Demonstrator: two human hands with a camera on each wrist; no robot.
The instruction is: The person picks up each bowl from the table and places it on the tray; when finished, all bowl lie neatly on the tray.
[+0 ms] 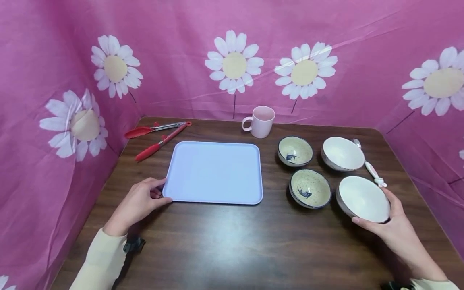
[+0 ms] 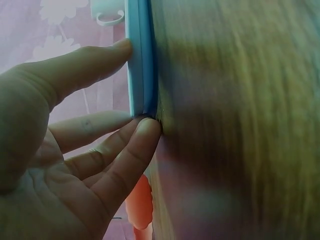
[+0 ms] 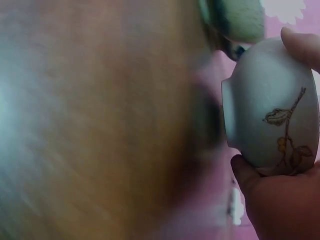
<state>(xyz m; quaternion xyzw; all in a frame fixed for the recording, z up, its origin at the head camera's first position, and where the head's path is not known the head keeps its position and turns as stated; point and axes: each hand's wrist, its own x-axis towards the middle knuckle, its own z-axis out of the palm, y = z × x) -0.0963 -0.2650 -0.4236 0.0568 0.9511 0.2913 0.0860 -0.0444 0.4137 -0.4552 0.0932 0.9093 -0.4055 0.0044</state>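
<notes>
The left hand [image 1: 139, 203] holds the near left corner of a pale blue tray [image 1: 214, 173], thumb on the near edge and fingers by the left side. In the left wrist view, the hand [image 2: 85, 125] has its fingertips against the rim of the tray [image 2: 137, 65]. At the right, the other hand [image 1: 395, 225] grips a white bowl [image 1: 362, 199] between thumb and fingers. The right wrist view shows that bowl [image 3: 275, 105], with a leafy branch pattern, held upright by the hand [image 3: 285, 205], its foot raised off the table.
Two speckled bowls with blue fish [image 1: 295, 151] [image 1: 309, 189] stand right of the tray. Behind the held bowl are another white bowl [image 1: 342, 154] and a white-handled utensil [image 1: 373, 171]. A pink mug [image 1: 262, 123] and red-tipped tongs [image 1: 159, 143] lie toward the back.
</notes>
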